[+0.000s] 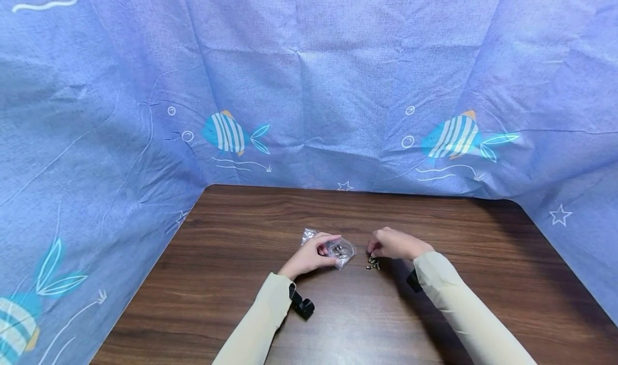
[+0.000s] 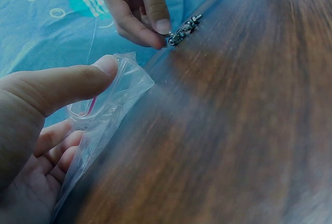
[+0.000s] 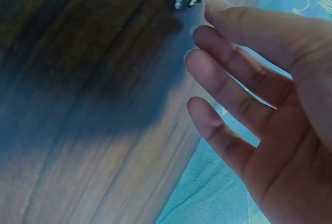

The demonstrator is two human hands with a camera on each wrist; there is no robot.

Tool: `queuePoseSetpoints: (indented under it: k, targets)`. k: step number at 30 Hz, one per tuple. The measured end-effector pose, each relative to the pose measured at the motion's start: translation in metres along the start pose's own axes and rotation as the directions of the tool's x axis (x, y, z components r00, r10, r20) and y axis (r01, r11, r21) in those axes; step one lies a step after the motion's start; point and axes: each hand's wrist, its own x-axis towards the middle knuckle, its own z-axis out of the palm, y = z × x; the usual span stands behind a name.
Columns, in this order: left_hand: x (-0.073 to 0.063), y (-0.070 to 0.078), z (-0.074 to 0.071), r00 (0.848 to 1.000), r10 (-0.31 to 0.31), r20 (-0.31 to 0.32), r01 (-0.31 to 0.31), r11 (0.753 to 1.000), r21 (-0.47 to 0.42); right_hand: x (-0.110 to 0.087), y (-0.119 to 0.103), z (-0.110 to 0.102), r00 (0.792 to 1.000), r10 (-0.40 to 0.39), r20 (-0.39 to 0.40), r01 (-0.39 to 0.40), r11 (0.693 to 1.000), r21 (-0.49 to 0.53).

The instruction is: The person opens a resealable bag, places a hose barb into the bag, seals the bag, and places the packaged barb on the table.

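Observation:
My left hand (image 1: 313, 255) holds a clear plastic zip bag (image 1: 345, 253) between thumb and fingers. The bag's mouth gapes toward the right, and small metal pieces (image 1: 339, 249) show through it. A pink strip runs along the bag (image 2: 92, 106). To the right, a little pile of shiny metal pieces (image 1: 373, 263) lies on the table. My right hand (image 1: 393, 243) reaches down over this pile, thumb and forefinger tips right at the pieces (image 2: 182, 31). Its other fingers are loosely spread in the right wrist view. Whether a piece is pinched there, I cannot tell.
Dark wood-grain table (image 1: 241, 214) lies under both hands. Crinkled clear plastic (image 1: 308, 234) shows behind the left hand. A blue cloth (image 1: 338, 102) printed with fish hangs along the back and sides. Black straps with cameras (image 1: 303, 305) sit on the wrists.

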Motion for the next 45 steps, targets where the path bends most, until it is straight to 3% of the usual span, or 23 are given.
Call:
queuePoseSetpoints:
  k: [5,18,29,45]
  targets:
    - [0.000,-0.001,0.001,1.000,-0.002,-0.001,0.002,1.000,-0.009,0.001,-0.004,0.003,0.998,0.063,0.008,-0.062,0.997,-0.034]
    - [-0.003,0.011,0.000,1.000,0.002,0.005,-0.002,1.000,-0.017,0.004,0.000,0.009,0.999,0.031,-0.020,-0.033,0.996,-0.081]
    - [-0.001,-0.001,0.001,1.000,0.006,-0.013,-0.006,1.000,-0.016,0.004,0.002,0.012,0.997,0.051,-0.050,-0.057,0.991,-0.117]
    - [-0.001,0.000,0.001,1.000,0.009,-0.007,-0.009,1.000,-0.017,0.003,0.005,0.014,0.995,0.080,-0.057,-0.086,0.990,-0.113]
